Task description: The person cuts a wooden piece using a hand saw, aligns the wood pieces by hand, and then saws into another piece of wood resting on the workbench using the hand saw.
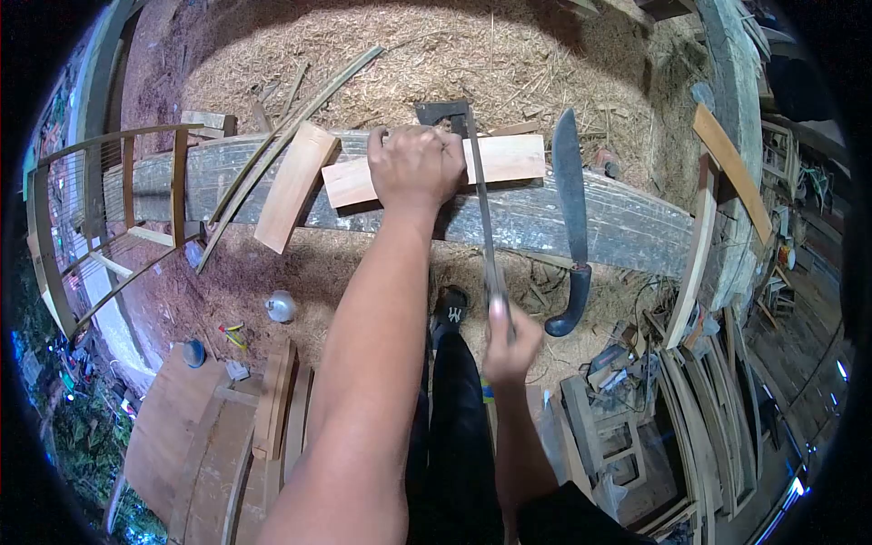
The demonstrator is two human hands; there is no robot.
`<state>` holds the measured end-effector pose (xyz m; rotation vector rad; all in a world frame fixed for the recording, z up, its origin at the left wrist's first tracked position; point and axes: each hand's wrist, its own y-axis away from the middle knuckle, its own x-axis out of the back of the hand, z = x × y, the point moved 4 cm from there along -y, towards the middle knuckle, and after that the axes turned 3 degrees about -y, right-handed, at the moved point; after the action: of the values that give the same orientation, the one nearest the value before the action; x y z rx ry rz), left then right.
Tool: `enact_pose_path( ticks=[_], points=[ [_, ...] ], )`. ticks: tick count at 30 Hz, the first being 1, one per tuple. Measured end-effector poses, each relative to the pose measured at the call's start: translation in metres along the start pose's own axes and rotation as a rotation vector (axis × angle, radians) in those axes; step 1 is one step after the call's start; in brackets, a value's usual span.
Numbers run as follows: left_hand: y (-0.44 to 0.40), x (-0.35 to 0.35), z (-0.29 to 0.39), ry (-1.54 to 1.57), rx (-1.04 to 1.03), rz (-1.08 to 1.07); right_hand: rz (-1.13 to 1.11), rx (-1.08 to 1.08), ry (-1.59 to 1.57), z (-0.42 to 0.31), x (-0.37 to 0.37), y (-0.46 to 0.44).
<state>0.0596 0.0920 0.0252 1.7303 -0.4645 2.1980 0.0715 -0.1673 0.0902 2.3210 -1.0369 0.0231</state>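
Observation:
A pale wooden board (pixel 513 158) lies across a weathered plank bench (pixel 627 222). My left hand (pixel 418 168) is closed over the board's middle, its knuckles up and its fingertips hidden. My right hand (pixel 510 343) is wrapped round the near end of a long narrow metal blade (pixel 481 204). It looks like a handsaw seen nearly edge-on, and it crosses the board just right of my left hand. A dark angular metal piece (pixel 441 113) shows at the blade's far end; whether they are joined I cannot tell. Right of the board is a machete (pixel 570 182) with a black handle.
Another pale board (pixel 297 186) and thin curved strips (pixel 300 127) lie left on the bench. Wood shavings (pixel 363 82) cover the ground. A slatted wooden frame (pixel 113 222) stands far left. My shoe (pixel 450 309) is below the bench. Stacked timber (pixel 708 427) lies lower right.

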Motion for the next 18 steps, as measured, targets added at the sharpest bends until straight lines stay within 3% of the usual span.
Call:
enact_pose_path(
  ticks=[5, 7, 10, 13, 17, 18],
  points=[
    [-0.001, 0.0, 0.0, 0.03, -0.066, 0.155, -0.012, -0.079, -0.011, -0.006, -0.008, -0.015],
    [-0.001, 0.003, 0.001, -0.004, -0.077, 0.184, -0.001, 0.079, 0.091, -0.034, -0.029, -0.061],
    [-0.001, -0.001, -0.001, -0.007, 0.001, 0.035, 0.0, 0.114, 0.024, -0.024, -0.016, -0.043],
    [-0.002, -0.001, 0.0, -0.025, -0.021, 0.058, -0.017, -0.034, 0.07, 0.003, 0.013, 0.014],
    [-0.002, -0.002, 0.0, 0.015, -0.008, 0.043, -0.032, -0.099, 0.005, -0.014, -0.001, -0.03],
    [-0.002, -0.002, 0.0, 0.0, -0.014, 0.062, -0.018, -0.007, 0.087, -0.029, -0.015, -0.059]
  ],
)
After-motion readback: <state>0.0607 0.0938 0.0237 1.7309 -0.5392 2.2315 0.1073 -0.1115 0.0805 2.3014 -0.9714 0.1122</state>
